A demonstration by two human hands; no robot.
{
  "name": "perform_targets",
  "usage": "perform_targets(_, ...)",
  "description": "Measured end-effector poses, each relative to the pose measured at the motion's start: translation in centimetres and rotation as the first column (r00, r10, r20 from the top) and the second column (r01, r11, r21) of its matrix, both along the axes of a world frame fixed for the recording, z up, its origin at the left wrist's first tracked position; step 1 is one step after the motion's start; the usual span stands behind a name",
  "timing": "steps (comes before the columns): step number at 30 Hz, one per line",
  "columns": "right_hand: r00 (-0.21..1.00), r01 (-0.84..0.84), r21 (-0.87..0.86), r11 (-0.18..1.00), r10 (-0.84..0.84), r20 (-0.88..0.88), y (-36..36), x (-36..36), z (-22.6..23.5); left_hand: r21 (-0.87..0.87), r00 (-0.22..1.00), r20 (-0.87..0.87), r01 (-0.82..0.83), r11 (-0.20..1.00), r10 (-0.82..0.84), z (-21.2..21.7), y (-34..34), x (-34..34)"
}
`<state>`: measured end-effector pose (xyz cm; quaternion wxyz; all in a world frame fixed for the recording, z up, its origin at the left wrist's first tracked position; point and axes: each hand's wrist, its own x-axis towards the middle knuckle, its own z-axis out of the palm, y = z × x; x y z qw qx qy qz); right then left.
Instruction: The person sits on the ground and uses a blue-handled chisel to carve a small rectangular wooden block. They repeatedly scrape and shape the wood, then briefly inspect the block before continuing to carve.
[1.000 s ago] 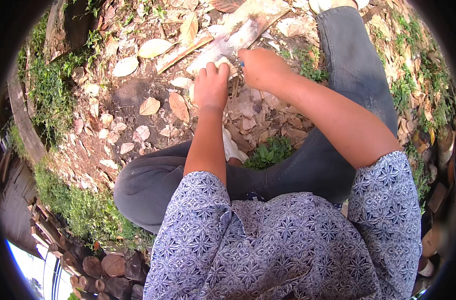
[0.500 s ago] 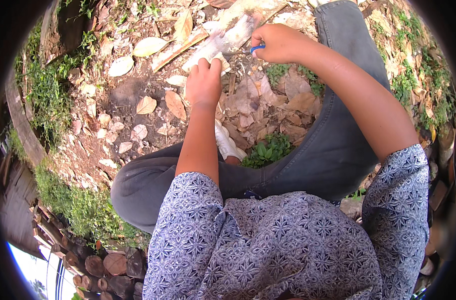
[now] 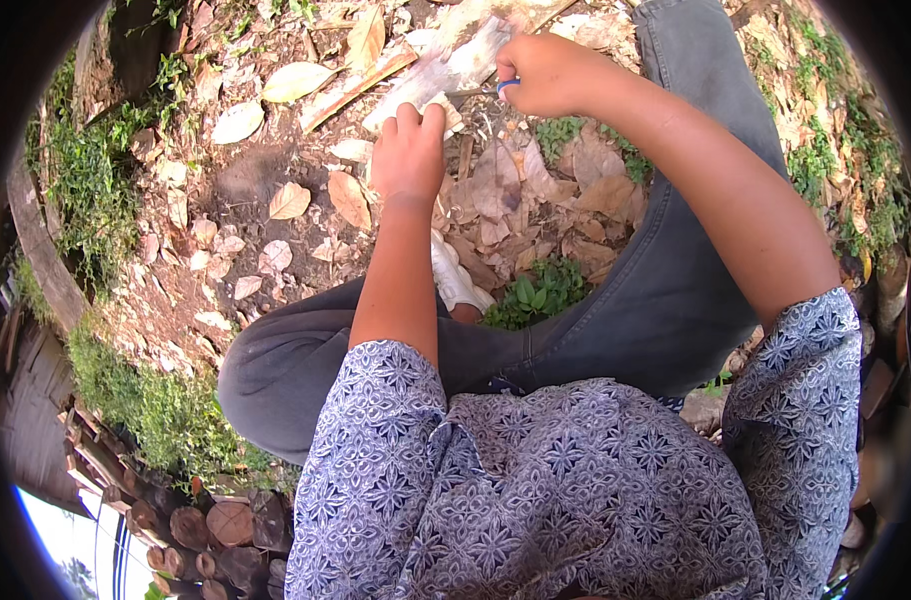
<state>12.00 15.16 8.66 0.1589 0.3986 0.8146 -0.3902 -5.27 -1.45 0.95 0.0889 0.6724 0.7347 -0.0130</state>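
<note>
Evidently, the left hand (image 3: 408,155) is closed, its fingers curled over a pale wooden piece (image 3: 453,113) that protrudes on the side toward the right hand (image 3: 543,76). The right hand is clenched on a blue-handled tool (image 3: 508,86), whose thin dark shaft points at the piece; contact between them cannot be confirmed, as the fingers hide much of both. Directly beyond the hands lies a grey-white wooden slab (image 3: 483,48), with a narrow wood strip (image 3: 360,92) left of it. A yellowish leaf (image 3: 295,82) lies farther left, and a brown leaf (image 3: 349,200) lies just left of the left wrist. A grey trouser leg (image 3: 715,160) bounds the space right of the right hand. Nearer the body than both hands are a white shoe (image 3: 453,275) and a green plant (image 3: 537,295). Well behind the left hand, at the outer edge, stands a log stack (image 3: 228,525).
</note>
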Motion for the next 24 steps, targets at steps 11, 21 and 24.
perform_targets(11,0.99,0.127,-0.009,0.992,-0.127,-0.055,-1.8,2.0,-2.7,0.026,1.0,-0.027,0.004,1.0,-0.003,-0.2,0.0,0.0)
perform_targets(21,0.999,0.016,-0.082,0.997,-0.018,-0.028,0.9,1.9,-0.7,0.035,0.999,-0.026,0.021,0.999,-0.02,0.1,0.2,0.2)
perform_targets(24,0.999,-0.006,-0.045,0.999,0.004,-0.043,0.4,1.3,-0.5,0.032,1.0,-0.027,0.013,0.999,-0.012,-0.1,-0.1,0.1)
